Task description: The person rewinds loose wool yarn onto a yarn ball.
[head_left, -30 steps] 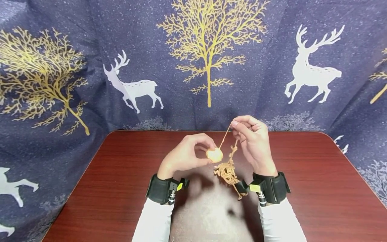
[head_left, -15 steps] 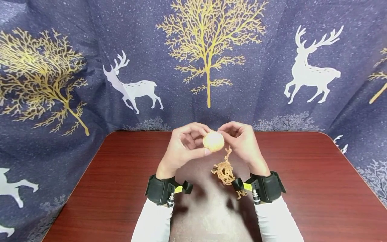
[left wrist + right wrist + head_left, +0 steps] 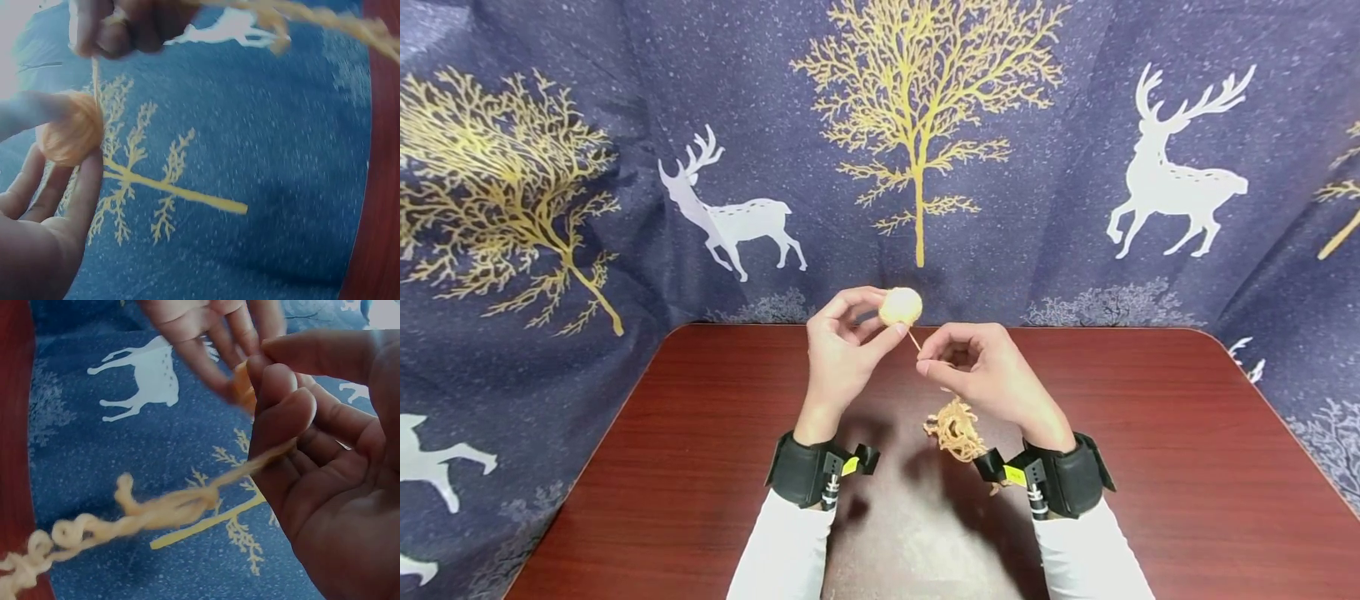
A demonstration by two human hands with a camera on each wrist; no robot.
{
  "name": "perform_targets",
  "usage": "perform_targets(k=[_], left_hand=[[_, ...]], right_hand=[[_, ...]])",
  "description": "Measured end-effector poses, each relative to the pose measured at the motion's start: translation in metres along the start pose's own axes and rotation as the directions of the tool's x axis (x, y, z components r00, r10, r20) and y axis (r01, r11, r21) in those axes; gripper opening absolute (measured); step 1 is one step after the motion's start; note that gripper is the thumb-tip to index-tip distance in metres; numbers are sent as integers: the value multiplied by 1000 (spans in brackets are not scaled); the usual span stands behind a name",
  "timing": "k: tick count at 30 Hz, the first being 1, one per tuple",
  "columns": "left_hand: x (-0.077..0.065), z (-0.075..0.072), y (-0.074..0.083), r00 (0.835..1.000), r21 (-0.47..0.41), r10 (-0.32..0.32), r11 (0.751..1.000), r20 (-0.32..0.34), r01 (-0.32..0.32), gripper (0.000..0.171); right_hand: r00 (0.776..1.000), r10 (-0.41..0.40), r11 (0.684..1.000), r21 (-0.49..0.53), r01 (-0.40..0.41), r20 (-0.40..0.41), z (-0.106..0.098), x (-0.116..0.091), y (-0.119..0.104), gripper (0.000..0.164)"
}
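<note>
My left hand [image 3: 842, 354] holds a small ball of yellow-orange yarn [image 3: 900, 307] between thumb and fingers, raised above the far part of the table. In the left wrist view, wound strands show on the yarn ball [image 3: 72, 130]. A short taut strand [image 3: 913, 340] runs from it down to my right hand [image 3: 981, 367], which pinches the yarn between thumb and index finger. From beneath the right hand, a kinked length of yarn [image 3: 156, 511] trails toward a loose tangle of yarn [image 3: 957, 429] below. Part of that tangle is hidden behind the right wrist camera.
The reddish-brown table [image 3: 700, 433] has a greyish, brightly lit patch [image 3: 910, 533] near its front middle. A dark blue cloth [image 3: 865, 167] printed with deer and golden trees hangs just behind the far edge. Both wrists wear black camera straps [image 3: 801, 471].
My left hand has lifted the yarn ball up and slightly left. The right hand, first high on the right, came in beside the ball and is now lower, drawing the strand below it.
</note>
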State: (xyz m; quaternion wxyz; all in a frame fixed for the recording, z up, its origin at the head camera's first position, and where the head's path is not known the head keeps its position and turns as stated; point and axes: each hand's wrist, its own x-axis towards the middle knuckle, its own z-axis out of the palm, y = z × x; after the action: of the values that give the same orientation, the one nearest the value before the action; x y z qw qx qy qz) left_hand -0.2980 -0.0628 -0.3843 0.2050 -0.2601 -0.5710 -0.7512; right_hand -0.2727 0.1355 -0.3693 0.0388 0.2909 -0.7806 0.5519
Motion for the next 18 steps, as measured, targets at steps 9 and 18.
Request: perform_targets(k=[9, 18], left_hand=[[-4, -12, -5, 937, 316, -103, 949, 335, -9, 34], [-5, -15, 4, 764, 174, -161, 983, 625, 65, 31]], right_hand=[[988, -72, 989, 117, 89, -138, -10, -2, 1, 8], [973, 16, 951, 303, 56, -232, -15, -1, 8, 6]])
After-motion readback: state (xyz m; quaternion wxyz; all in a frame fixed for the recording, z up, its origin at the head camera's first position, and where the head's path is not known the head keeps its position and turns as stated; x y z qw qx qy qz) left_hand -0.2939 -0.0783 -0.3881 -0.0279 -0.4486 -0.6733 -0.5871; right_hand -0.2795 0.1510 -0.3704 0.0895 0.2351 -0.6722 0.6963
